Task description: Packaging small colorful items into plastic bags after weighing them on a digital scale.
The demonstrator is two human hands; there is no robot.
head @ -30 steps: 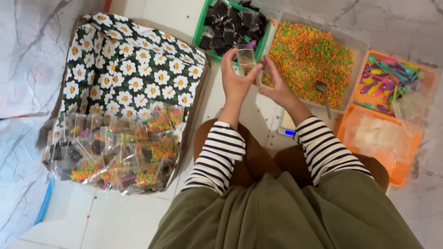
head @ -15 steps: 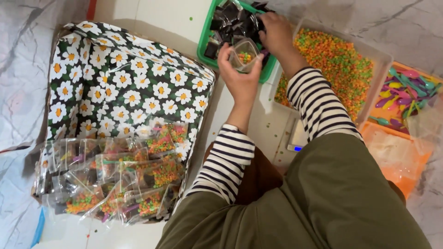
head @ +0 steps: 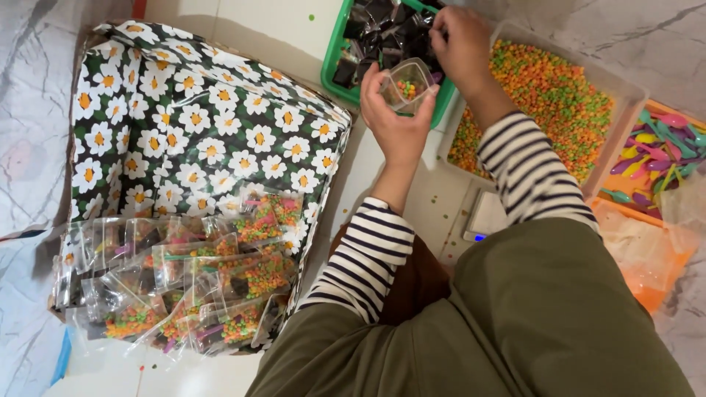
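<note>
The little clear bag [head: 406, 87] with a few colored candy bits inside is sitting up in the left hand [head: 397, 117], with the fingers curling around its sides and the thumb pressing on its right edge, just above the green tray [head: 332, 68]. The right hand [head: 463, 45] is reaching into that tray, with its fingers bending down among the shiny black packets [head: 382, 29], but I cannot tell if they are pinching one. A clear bin of orange and green candy [head: 559, 103] is sitting just beside the tray, and filled bags [head: 191, 287] are lying in the daisy box [head: 184, 125] on the left.

Box [head: 198, 140] sits at nine o'clock, bags [head: 184, 283] in it. Tray [head: 334, 70] at twelve, tub [head: 618, 95] at one, basket [head: 662, 147] at two, scale [head: 489, 217] centre.
</note>
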